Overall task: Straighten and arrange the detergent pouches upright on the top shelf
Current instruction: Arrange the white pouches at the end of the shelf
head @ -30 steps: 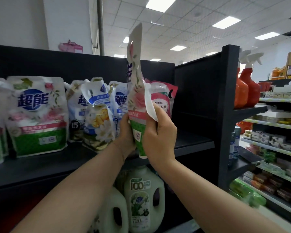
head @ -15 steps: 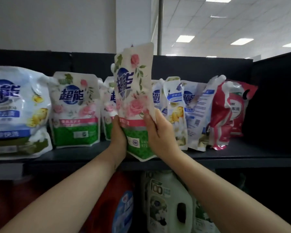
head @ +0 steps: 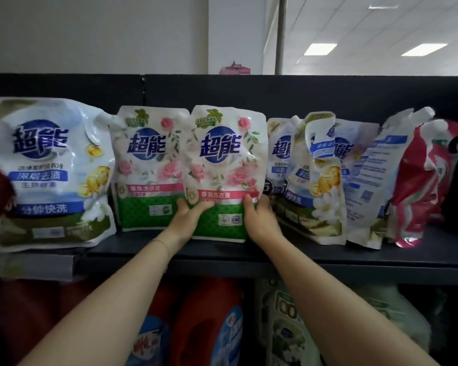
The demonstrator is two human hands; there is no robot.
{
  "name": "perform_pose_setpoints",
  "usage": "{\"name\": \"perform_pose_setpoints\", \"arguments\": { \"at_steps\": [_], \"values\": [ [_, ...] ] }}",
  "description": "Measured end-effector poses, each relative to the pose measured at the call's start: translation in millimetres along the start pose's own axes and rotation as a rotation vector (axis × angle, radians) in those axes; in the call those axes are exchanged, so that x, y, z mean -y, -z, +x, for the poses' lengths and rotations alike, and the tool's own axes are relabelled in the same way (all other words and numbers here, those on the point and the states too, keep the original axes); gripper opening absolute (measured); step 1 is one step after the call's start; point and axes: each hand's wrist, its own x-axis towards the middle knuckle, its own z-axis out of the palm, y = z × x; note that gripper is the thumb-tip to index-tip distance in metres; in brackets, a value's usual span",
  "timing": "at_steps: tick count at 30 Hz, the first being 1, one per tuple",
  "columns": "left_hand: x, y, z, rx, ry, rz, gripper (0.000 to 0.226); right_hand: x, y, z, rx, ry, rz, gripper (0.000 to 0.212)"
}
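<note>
While both hands clasp its lower edges, the rose-printed detergent pouch (head: 225, 165) stands upright on the top shelf (head: 302, 253), its flat bottom edge meeting the dark board and its face turned outward. It is white above, with a round blue logo bearing white characters, a green leaf badge at the top, pink roses, a pink band and a green patterned base.

Two pouches of this rose design are in view: the second rose pouch (head: 146, 165) stands just left of the held one, which overlaps its right edge. Further left of the held pouch is one large blue-and-yellow pouch (head: 50, 170). To its right, three smaller blue-and-yellow pouches (head: 317, 186) lean and overlap, one with its top folded over. Beyond them is one pouch showing its printed back (head: 373, 180), then a crumpled red pouch (head: 421, 186); whether more red ones sit behind it I cannot tell.

Both forearms reach up from below the held pouch. The left hand (head: 189, 215) pinches its lower left edge, thumb on the front, fingers hidden behind. The right hand (head: 259, 217) grips the lower right edge likewise, thumb pressed on the pink band.
</note>
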Motion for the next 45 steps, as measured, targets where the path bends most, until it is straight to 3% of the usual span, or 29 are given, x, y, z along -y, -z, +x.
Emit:
{"name": "perform_pose_setpoints", "arguments": {
  "at_steps": [3,6,9,12,15,19,24,33,37,39,41,43,45],
  "values": [
    [5.9,7.4,2.8,0.032,0.005,-0.004,0.053,-6.4,6.0,2.5,0.178,0.007,0.326,0.073],
    [5.3,8.9,1.8,0.040,-0.005,-0.046,0.050,-11.2,9.6,-0.5,0.270,0.063,0.195,0.099],
    [8.2,11.9,3.8,-0.012,-0.010,-0.050,0.056,-12.7,9.7,1.8,0.195,0.094,0.140,0.102],
    [12.1,10.4,7.7,-0.101,-0.018,0.057,0.075,-14.2,7.5,5.6,0.075,0.098,0.076,0.100],
    [10.9,5.9,6.0,-0.218,-0.057,0.192,0.074,-15.1,5.8,6.5,-0.031,0.085,-0.013,0.104],
    [10.4,2.9,3.1,-0.321,-0.159,0.315,0.070,-10.0,6.0,-0.3,-0.152,0.115,-0.205,0.086],
    [11.0,-2.1,5.1,-0.363,-0.165,0.478,0.060,1.9,0.2,-9.7,-0.055,0.246,-0.577,0.056],
    [13.7,-6.6,6.4,-0.370,-0.179,0.641,0.067,4.3,0.8,-10.2,0.013,0.291,-0.563,0.049],
    [13.0,-5.9,3.9,-0.397,-0.191,0.681,0.070,3.5,-0.2,-11.0,0.063,0.322,-0.575,0.034],
    [10.3,-3.9,-2.4,-0.454,-0.321,0.751,0.063,4.4,3.9,-14.0,0.099,0.308,-0.560,0.029],
    [7.3,-5.6,-9.2,-0.484,-0.578,0.977,0.052,4.1,11.8,-18.3,0.130,0.311,-0.525,0.023],
    [5.6,-12.8,-16.5,-0.436,-0.789,1.167,0.041,1.9,23.3,-24.0,0.155,0.366,-0.565,0.013],
    [3.5,-23.3,-22.6,-0.350,-0.888,1.237,0.034,-2.6,37.7,-29.0,0.102,0.447,-0.634,0.012]
  ]
}}
